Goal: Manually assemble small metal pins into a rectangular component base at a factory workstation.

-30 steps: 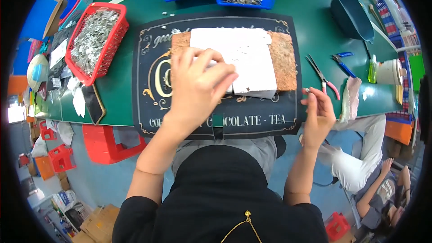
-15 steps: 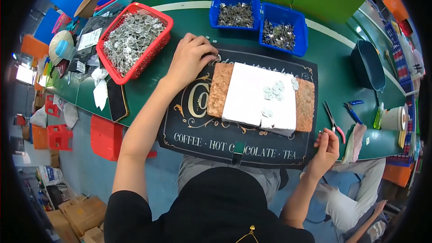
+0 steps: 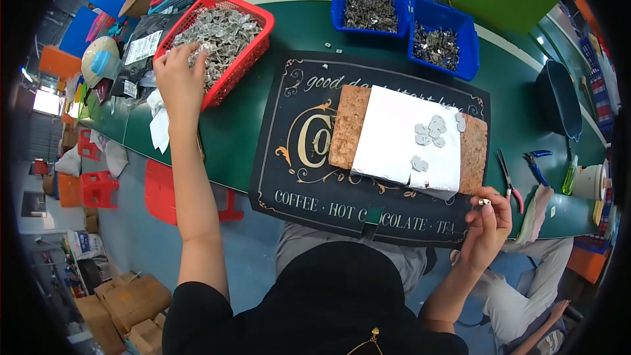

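My left hand (image 3: 179,82) is over the near left side of the red basket (image 3: 253,43). Its fingers are bent and apart, with nothing visible in them. Thin silvery metal pieces (image 3: 227,29) are heaped in that basket. At the near right corner of the dark printed mat (image 3: 296,187), my right hand (image 3: 485,227) pinches a small shiny metal piece (image 3: 484,202) between thumb and fingertips. A white slab (image 3: 391,131) lies across a brown, rough-textured block (image 3: 348,125) on the mat. On the slab rest several flat, flower-shaped grey pieces (image 3: 430,131).
Two blue bins (image 3: 338,13) of small metal parts stand at the back. Red-handled pliers (image 3: 509,181), blue-handled pliers (image 3: 536,167) and a pink cloth (image 3: 534,213) lie at the right. A dark green basin (image 3: 555,102) is beyond them. Another person's light trousers (image 3: 519,286) show at lower right.
My left hand has gone from the mat's far left edge leftward to the red basket. My right hand has turned, showing the small metal piece. The whole view has shifted slightly.
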Demonstrator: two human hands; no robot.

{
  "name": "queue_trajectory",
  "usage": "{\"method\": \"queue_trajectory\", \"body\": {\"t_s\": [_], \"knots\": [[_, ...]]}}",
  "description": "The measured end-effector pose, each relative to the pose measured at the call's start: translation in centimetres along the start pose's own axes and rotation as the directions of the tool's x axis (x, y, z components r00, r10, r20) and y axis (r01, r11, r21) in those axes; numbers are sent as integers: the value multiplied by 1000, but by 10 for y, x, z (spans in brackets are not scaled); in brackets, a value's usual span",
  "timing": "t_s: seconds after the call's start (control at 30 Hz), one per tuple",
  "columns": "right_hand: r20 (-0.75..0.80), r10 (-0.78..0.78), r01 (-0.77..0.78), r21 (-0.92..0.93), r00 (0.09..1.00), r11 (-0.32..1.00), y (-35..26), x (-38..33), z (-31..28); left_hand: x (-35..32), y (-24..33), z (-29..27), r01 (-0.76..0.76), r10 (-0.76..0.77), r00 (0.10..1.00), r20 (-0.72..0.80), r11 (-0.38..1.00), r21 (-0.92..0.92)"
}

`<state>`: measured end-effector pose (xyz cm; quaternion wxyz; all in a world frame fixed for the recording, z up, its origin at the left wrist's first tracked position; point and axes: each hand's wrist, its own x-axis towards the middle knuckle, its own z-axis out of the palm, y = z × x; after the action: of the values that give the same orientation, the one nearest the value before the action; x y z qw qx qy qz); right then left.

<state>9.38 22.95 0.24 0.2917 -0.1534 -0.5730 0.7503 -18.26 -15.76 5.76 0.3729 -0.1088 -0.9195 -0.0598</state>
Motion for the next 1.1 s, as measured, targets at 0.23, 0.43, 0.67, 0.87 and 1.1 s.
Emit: {"method": "queue_trajectory", "body": {"t_s": [0.23, 0.43, 0.67, 0.87, 1.1], "knots": [[-12, 180, -178, 99, 984, 979, -1, -11, 11, -48, 122, -38, -113, 267, 948, 174, 792, -600], [137, 154, -143, -83, 979, 986, -18, -12, 27, -83, 209, -36, -112, 438, 884, 165, 540, -834], [135, 33, 4, -262, 990, 965, -15, -11, 36, -70, 228, -39, -179, 584, 786, 204, 530, -829], [123, 56, -43, -106, 991, 993, -7, -15, 51, -79, 228, -50, 166, 474, 815, 333, 359, -918], [178, 111, -119, 36, 978, 992, 3, -21, 76, -117, 216, -65, 641, 243, 764, 598, -188, -744]]}}
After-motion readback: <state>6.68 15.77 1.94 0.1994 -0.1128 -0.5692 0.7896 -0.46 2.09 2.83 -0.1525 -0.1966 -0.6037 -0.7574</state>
